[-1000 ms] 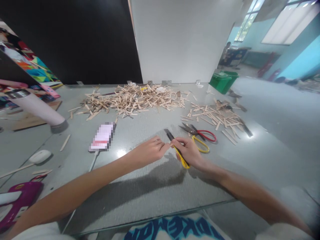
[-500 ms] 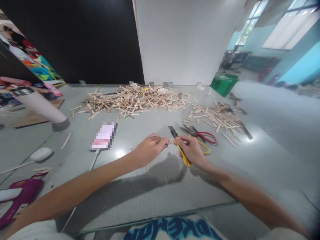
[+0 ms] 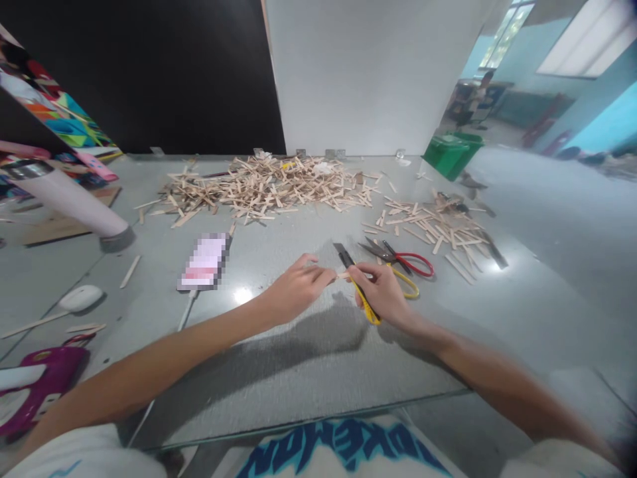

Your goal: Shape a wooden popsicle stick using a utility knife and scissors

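Above the near part of the table, my right hand (image 3: 383, 292) is closed around a yellow utility knife (image 3: 366, 304), its dark blade end slanting up and to the left. Between my two hands is a small pale wooden stick (image 3: 343, 275). My left hand (image 3: 298, 289) pinches its left end between thumb and finger, with another finger raised. The stick's other end meets the fingers of my right hand. Just beyond that hand lie red-handled scissors (image 3: 398, 257) and a yellow-handled tool (image 3: 405, 285), partly hidden by the hand.
A big heap of wooden sticks (image 3: 279, 189) lies along the back panel, a smaller pile (image 3: 438, 222) at right. A phone (image 3: 204, 262) on a cable, a white mouse (image 3: 81, 299), a tumbler (image 3: 70, 199) and a purple case (image 3: 47, 382) are at left. A green bin (image 3: 452, 156) stands behind.
My left hand's fingers have lifted and spread a little, and more of the stick shows between the hands. The right hand keeps its hold on the knife. The view has shifted slightly.
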